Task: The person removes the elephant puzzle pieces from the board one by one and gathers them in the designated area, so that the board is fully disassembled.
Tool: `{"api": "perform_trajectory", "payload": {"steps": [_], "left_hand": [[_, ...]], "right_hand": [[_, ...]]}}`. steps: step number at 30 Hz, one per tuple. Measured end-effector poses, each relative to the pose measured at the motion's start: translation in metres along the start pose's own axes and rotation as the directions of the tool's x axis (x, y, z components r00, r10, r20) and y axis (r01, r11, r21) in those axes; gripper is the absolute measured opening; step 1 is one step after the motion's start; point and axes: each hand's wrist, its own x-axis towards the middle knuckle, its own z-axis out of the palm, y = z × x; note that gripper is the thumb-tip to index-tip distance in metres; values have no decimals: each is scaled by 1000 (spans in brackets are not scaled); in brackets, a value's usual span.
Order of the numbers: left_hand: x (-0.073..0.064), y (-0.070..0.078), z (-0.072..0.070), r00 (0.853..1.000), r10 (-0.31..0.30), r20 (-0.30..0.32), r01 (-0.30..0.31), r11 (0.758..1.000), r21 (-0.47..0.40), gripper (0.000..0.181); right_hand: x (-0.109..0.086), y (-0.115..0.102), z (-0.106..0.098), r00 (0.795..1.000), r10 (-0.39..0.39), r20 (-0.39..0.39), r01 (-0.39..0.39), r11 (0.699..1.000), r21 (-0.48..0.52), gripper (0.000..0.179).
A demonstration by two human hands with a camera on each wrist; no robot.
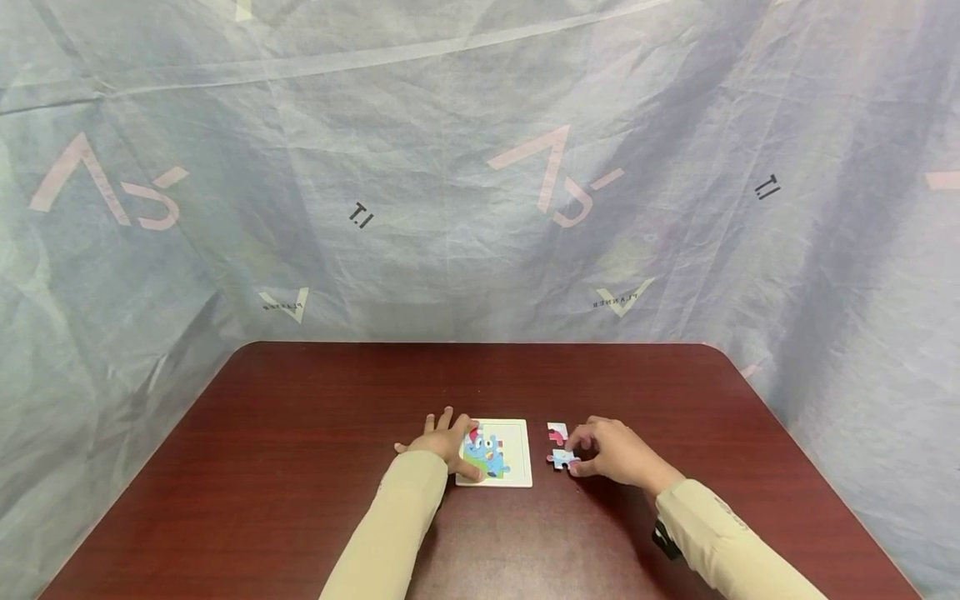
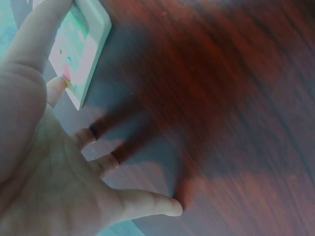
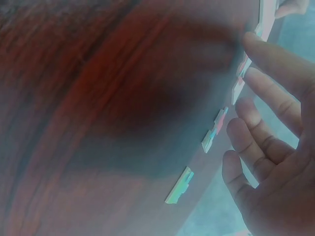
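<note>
A white-framed square jigsaw board (image 1: 519, 454) lies on the table, partly filled with a blue cartoon animal on green. My left hand (image 1: 442, 446) rests at its left side. The thumb and a finger lie over the frame, while the other fingers spread onto the table. Two loose puzzle pieces show right of the board: a pink-and-white one (image 1: 557, 432) and a pale blue one (image 1: 562, 459). My right hand (image 1: 615, 452) is over the lower piece, thumb and index bent around it with a gap between them. Whether they touch it is unclear.
In the right wrist view, more loose pieces lie in a row, among them a green-edged piece (image 3: 179, 187) and a pink-and-blue piece (image 3: 215, 130). The red-brown wooden table (image 1: 300, 417) has rounded far corners. A grey printed cloth (image 1: 450, 208) hangs behind it.
</note>
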Motion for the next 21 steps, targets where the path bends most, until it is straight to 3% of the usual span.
{"api": "perform_trajectory", "payload": {"steps": [5, 13, 21], "left_hand": [[-7, 4, -3, 1000, 2, 10, -2, 1000, -3, 75], [-1, 0, -1, 1000, 2, 2, -2, 1000, 0, 76], [-6, 4, -4, 1000, 0, 12, 0, 1000, 0, 75]], "right_hand": [[-2, 1, 1, 1000, -9, 1, 9, 1000, -11, 23], [0, -1, 0, 1000, -12, 6, 12, 1000, -17, 22], [-2, 0, 2, 999, -45, 5, 45, 999, -29, 22]]}}
